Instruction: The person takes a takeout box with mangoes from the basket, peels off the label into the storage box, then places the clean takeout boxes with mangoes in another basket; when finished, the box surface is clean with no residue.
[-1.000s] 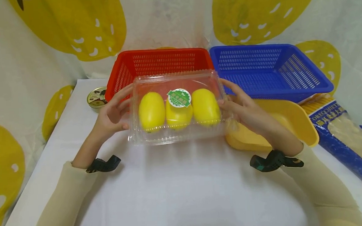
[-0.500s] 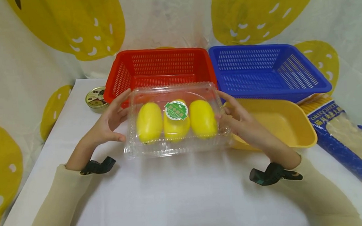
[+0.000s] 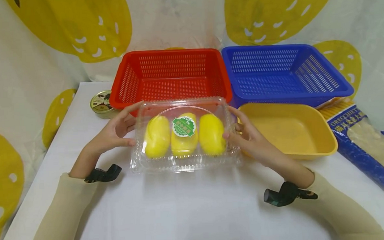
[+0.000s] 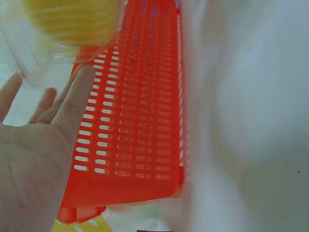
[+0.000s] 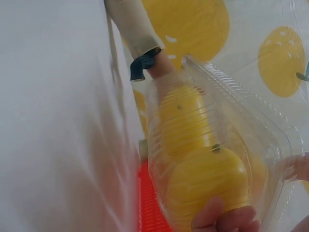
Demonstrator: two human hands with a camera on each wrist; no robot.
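A clear plastic clamshell box (image 3: 184, 164) with three yellow oval fruits (image 3: 212, 134) and a round green-and-white sticker (image 3: 183, 126) is between both hands in the head view. My left hand (image 3: 112, 133) holds its left edge, thumb at the front and fingers toward the back. In the left wrist view, fingers (image 4: 72, 99) touch the box's corner. My right hand (image 3: 249, 135) grips the right edge, its fingers partly behind the plastic. In the right wrist view, fingertips (image 5: 234, 218) press the box's side beside one fruit. Whether the box touches the table cannot be told.
Behind the box stands a red basket (image 3: 172, 55), with a blue basket (image 3: 321, 98) to its right. A yellow tub (image 3: 287, 144) sits by my right hand, and a blue pasta bag (image 3: 366, 143) lies beyond it. A round tin (image 3: 101, 102) stands at the left.
Both hands have brought the clamshell box down and nearer to me, uncovering more of the red basket. The baskets, tub, bag and tin stay where they were.
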